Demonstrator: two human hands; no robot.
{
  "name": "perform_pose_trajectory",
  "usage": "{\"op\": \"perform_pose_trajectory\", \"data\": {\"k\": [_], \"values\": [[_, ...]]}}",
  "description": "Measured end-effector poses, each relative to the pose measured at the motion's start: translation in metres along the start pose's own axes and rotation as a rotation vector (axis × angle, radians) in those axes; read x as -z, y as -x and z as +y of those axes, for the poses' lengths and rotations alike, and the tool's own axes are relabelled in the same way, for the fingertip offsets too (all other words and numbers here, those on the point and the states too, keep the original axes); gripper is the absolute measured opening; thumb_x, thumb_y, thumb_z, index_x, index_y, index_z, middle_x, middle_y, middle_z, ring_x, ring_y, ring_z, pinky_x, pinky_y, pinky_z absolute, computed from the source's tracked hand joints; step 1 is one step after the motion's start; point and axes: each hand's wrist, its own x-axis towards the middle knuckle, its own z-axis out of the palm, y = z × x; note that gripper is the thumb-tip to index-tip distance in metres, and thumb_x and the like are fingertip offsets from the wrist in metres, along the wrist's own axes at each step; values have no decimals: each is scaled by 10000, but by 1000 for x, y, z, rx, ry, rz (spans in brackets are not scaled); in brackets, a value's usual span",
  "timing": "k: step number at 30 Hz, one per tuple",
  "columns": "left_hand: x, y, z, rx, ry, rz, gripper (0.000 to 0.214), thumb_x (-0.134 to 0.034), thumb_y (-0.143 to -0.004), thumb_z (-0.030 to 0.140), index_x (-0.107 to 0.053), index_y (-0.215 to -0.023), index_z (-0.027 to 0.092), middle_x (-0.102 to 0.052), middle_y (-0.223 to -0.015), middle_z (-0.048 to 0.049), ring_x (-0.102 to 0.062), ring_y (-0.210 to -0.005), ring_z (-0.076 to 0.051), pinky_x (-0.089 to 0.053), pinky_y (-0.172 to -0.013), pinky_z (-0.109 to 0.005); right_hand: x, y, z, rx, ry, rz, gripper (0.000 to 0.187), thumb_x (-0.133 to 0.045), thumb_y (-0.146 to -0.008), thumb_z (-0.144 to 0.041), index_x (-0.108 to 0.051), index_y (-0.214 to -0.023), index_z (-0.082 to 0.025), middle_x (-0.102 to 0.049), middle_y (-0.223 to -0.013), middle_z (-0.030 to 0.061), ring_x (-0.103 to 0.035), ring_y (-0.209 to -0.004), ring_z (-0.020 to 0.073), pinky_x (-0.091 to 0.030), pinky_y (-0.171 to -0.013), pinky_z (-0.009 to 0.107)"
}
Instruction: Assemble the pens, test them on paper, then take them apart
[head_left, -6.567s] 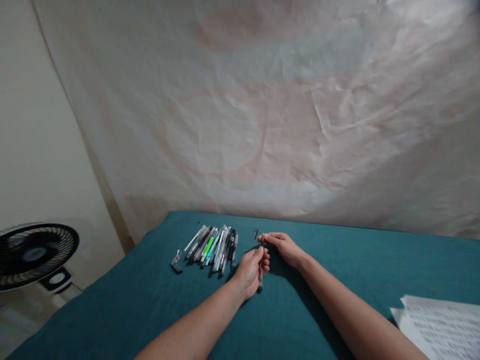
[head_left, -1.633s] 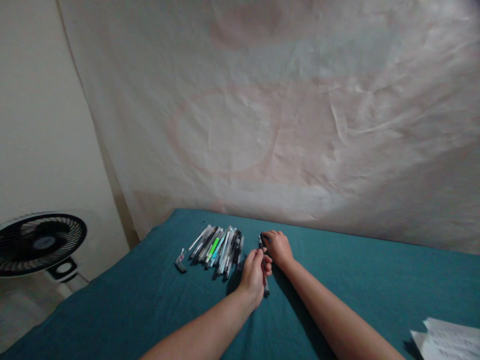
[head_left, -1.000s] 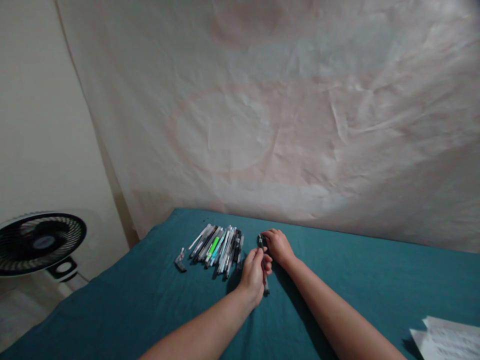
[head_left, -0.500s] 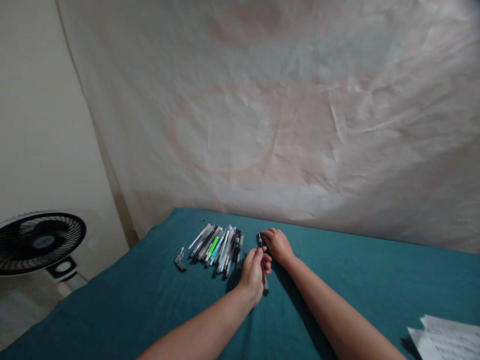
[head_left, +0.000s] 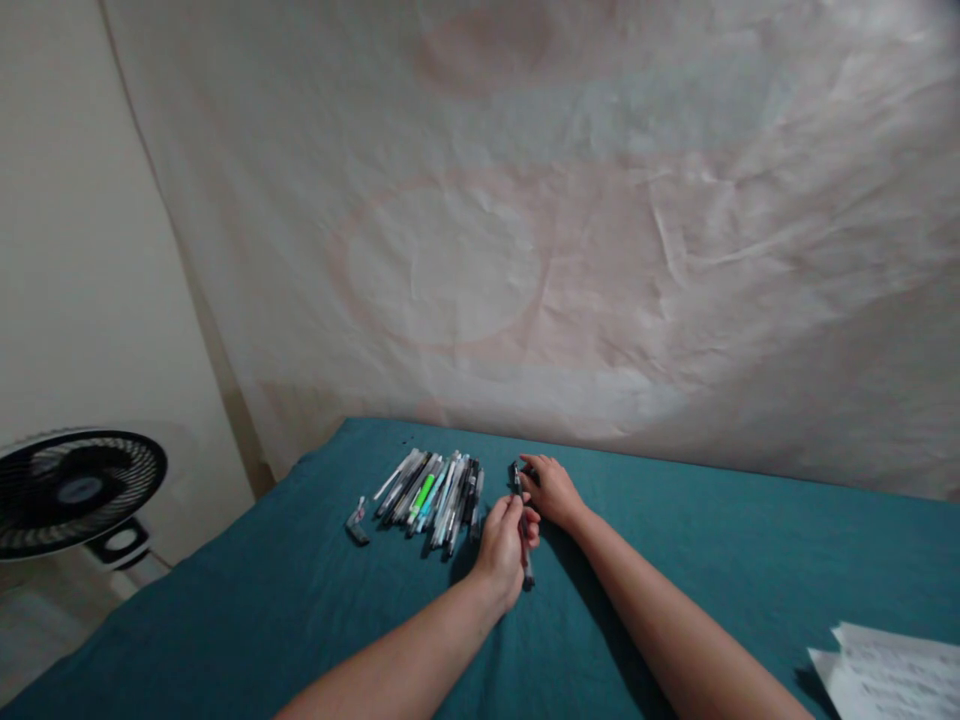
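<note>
A slim dark pen (head_left: pixel 527 568) with a clear barrel is gripped in my left hand (head_left: pixel 506 545), fingers wrapped round its middle. The pen slants away from me, its far end reaching just left of my right hand (head_left: pixel 551 488). My right fingers are curled together round a small dark piece (head_left: pixel 533 475) that looks like a pen cap; they partly hide it. Left of both hands lies a row of several pens (head_left: pixel 431 500), mostly black, clear and white, with a bright green one (head_left: pixel 422 496) among them.
A small dark and clear object (head_left: pixel 358 522) rests left of the pens. Teal cloth (head_left: pixel 712 560) covers the surface. Sheets of written paper (head_left: pixel 892 675) lie at the near right. A black fan (head_left: pixel 81 490) stands beyond the left edge, and a hanging sheet (head_left: pixel 600 250) forms the back.
My right fingers have shifted slightly from the pen's far end, and the dark piece now shows in them. My left hand keeps hold of the pen. The view has tilted a little.
</note>
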Motion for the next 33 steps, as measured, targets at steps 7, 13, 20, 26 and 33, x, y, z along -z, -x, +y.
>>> {"op": "perform_pose_trajectory", "data": {"k": [7, 13, 20, 26, 33], "values": [[1, 0, -1, 6, -10, 3, 271, -517, -737, 368, -486, -870, 134, -494, -638, 3, -432, -496, -49, -281, -438, -165, 7, 2, 13, 85, -199, -86, 304, -499, -738, -226, -586, -1027, -187, -626, -946, 44, -546, -869, 166, -369, -783, 261], [0, -2, -1, 7, -19, 13, 275, -521, -732, 369, -492, -868, 132, -494, -635, 4, -429, -484, -49, -281, -428, -166, 3, 2, 11, 112, -149, -60, 261, -498, -740, -239, -616, -971, -215, -636, -916, 31, -549, -858, 163, -359, -777, 255], [-1, 0, -1, 21, -12, 17, 242, -520, -739, 345, -490, -849, 132, -493, -639, 3, -429, -486, -45, -279, -429, -163, -2, 5, 8, -50, 19, 76, 268, -565, -694, -394, -623, -814, -162, -580, -825, 73, -515, -788, 171, -367, -696, 242], [-1, 0, 1, 10, -14, 4, 262, -531, -729, 360, -488, -850, 131, -495, -641, 3, -431, -489, -46, -278, -432, -166, -2, 7, 1, -14, 80, 28, 182, -530, -745, -343, -643, -777, -205, -567, -814, 51, -499, -781, 155, -340, -700, 229], [-1, -2, -1, 9, -14, 0, 256, -516, -744, 347, -486, -873, 128, -495, -644, 0, -430, -498, -48, -280, -439, -166, 0, 5, -7, -49, 127, -1, 192, -488, -780, -308, -651, -794, -208, -576, -839, 49, -496, -811, 150, -319, -722, 222]]}}
